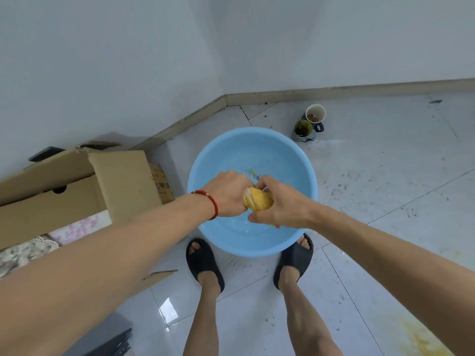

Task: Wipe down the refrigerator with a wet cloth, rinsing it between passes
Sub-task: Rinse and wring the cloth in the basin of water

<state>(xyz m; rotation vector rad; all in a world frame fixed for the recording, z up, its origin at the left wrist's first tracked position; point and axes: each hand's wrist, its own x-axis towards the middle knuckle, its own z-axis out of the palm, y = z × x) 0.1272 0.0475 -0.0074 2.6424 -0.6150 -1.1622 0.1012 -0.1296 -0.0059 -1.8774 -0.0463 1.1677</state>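
A yellow cloth, bunched into a tight twist, is held over a light blue basin that stands on the tiled floor with water in it. My left hand, with a red bracelet on the wrist, grips the cloth's left end. My right hand grips the right end, fingers curled round it. Most of the cloth is hidden inside the two fists. The refrigerator is not in view.
An open cardboard box sits to the left by the wall. Two cups stand on the floor behind the basin. My feet in dark slippers stand at the basin's near rim. The floor at right is stained.
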